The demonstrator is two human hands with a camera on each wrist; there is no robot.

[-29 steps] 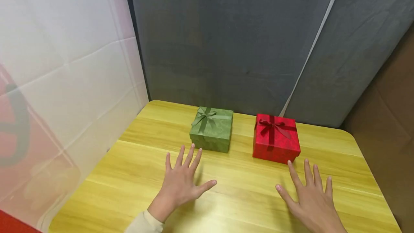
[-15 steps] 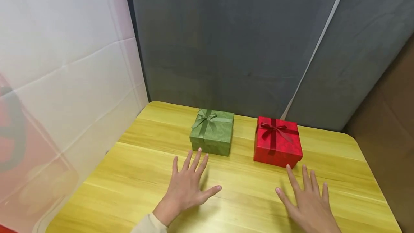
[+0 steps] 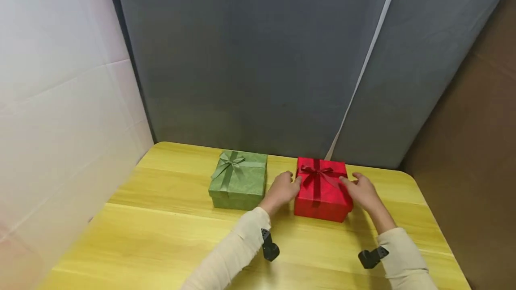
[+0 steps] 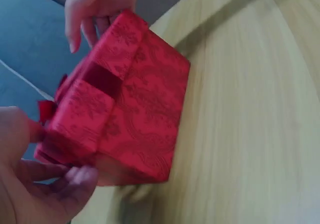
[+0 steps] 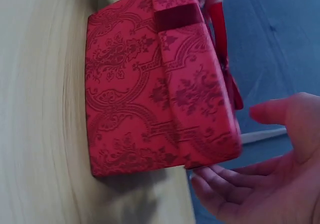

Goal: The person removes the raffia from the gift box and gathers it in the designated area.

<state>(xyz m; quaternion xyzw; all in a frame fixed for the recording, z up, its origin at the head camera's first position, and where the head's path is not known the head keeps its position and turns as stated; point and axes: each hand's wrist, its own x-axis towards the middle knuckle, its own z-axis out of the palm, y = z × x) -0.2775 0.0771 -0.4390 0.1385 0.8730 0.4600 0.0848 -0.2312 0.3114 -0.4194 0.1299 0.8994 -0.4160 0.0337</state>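
Note:
The red gift box (image 3: pixel 322 211), patterned and tied with a dark red ribbon bow, rests on the table with its lid on. At its left side, my left hand (image 3: pixel 282 189) has its thumb by the lid's top edge and curled fingers against the side, pinching the lid in the left wrist view. My right hand (image 5: pixel 280 179) is at the opposite side. Its fingertips are by the lid's lower edge, while its thumb stands apart from the top. A green gift box (image 3: pixel 243 182) with a green bow sits just left of my left hand.
The yellow wood-grain table (image 3: pixel 161 236) carries both boxes near its back edge. Behind it hangs a grey curtain (image 3: pixel 242 57). A pale sheet (image 3: pixel 60 102) is on the left, and a brown panel (image 3: pixel 463 147) borders the right.
Both hands have moved forward from spread-fingered poses above the table to the red gift box's two sides. The head view has shifted slightly; the boxes keep their places on the table.

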